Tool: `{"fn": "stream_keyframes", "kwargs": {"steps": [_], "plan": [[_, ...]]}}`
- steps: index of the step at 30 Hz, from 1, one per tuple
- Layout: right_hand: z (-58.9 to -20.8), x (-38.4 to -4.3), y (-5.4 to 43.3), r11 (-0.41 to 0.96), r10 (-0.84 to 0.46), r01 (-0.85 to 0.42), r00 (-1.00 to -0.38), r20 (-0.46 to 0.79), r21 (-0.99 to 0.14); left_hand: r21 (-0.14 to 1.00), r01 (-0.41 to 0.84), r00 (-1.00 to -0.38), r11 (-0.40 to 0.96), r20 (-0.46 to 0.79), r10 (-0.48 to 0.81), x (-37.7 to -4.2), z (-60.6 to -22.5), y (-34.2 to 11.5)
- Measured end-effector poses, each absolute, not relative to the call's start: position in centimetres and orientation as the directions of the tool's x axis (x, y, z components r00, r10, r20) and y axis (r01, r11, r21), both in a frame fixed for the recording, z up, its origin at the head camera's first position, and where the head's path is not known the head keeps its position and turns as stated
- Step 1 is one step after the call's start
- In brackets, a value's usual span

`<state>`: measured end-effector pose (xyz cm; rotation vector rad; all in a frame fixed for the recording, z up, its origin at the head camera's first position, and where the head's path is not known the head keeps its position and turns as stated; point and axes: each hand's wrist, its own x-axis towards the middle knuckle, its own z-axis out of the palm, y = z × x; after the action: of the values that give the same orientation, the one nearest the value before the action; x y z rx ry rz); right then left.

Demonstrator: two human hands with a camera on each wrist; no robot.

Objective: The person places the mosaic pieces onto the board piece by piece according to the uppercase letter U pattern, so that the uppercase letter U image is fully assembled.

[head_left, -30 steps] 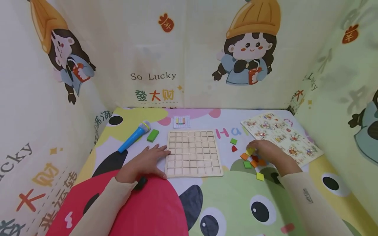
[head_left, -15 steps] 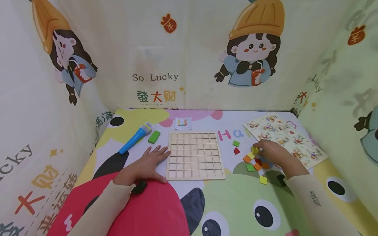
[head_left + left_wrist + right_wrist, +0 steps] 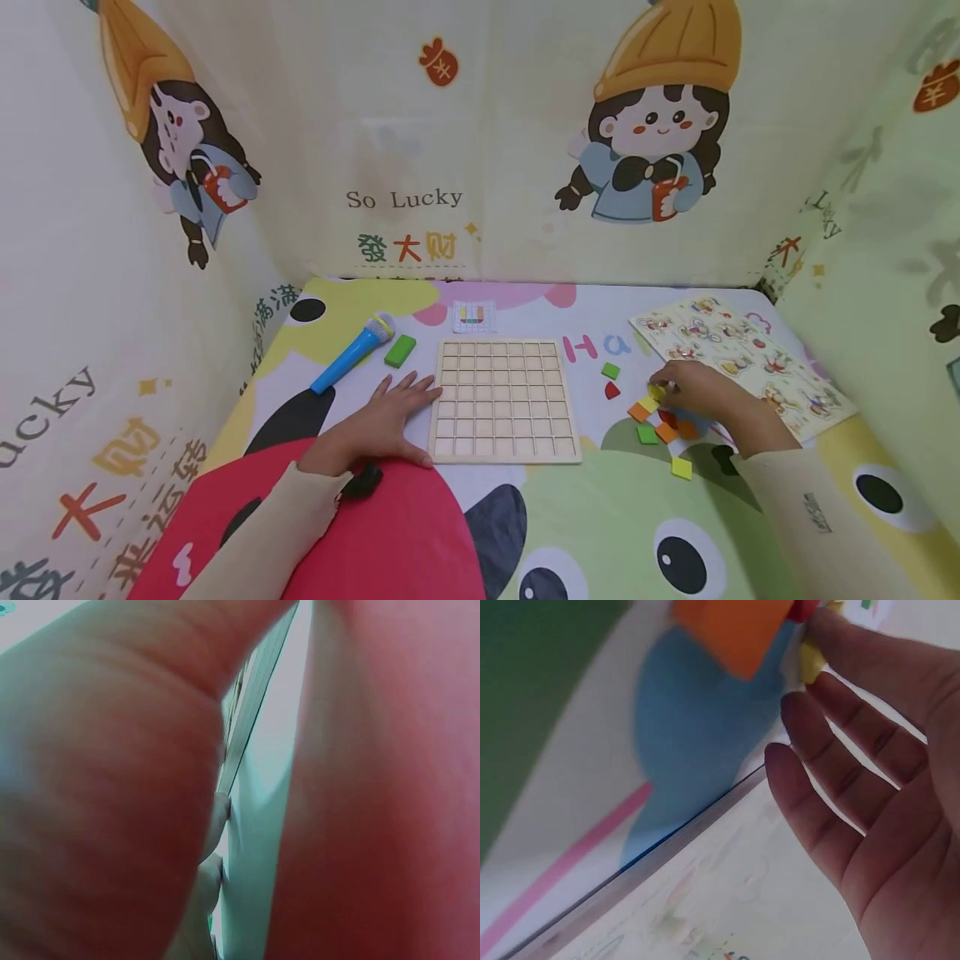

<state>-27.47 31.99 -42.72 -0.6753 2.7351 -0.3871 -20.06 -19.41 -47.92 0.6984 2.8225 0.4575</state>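
Note:
A wooden grid board [image 3: 506, 400] with square cells lies flat at mid-table. My left hand [image 3: 378, 425] rests beside it with fingers spread, fingertips and thumb right at its left edge. Over on the right, my right hand [image 3: 705, 392] pinches a small yellow piece [image 3: 810, 661] between thumb and index finger, its other fingers loosely bent. Below that hand is a loose group of small tiles: a yellow tile [image 3: 648, 404], orange tiles [image 3: 639, 412], a green tile [image 3: 647, 434] and a partly covered red piece [image 3: 667, 418]. The left wrist view is mostly filled by the blurred hand.
A blue toy microphone [image 3: 352, 354] and a green block [image 3: 401, 351] lie left of the board. Behind it is a small pattern card [image 3: 474, 317]. A picture board [image 3: 750, 358] lies back right. Apart sit a green tile [image 3: 611, 371], red piece [image 3: 612, 390] and yellow tile [image 3: 681, 468].
My right hand has drawn slightly back from the yellow tile, now showing the pinched yellow piece above the group. My left hand stays at the board's edge. The head view has shifted slightly.

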Motion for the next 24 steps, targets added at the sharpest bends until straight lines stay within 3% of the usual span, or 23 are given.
{"fn": "stream_keyframes", "kwargs": {"steps": [14,24], "plan": [[-41.8,-28.2,29.4,0.875,-0.461,-0.413,-0.87,-0.175,-0.251,0.345,0.391,-0.884,0.853,-0.118,0.453,-19.7,-47.8,-19.0],[-41.1,-29.0,23.2,0.85,-0.502,-0.454,-0.852,-0.15,-0.266,0.349,0.373,-0.886,0.859,-0.14,0.442,-19.9,-47.5,-18.7]]}}
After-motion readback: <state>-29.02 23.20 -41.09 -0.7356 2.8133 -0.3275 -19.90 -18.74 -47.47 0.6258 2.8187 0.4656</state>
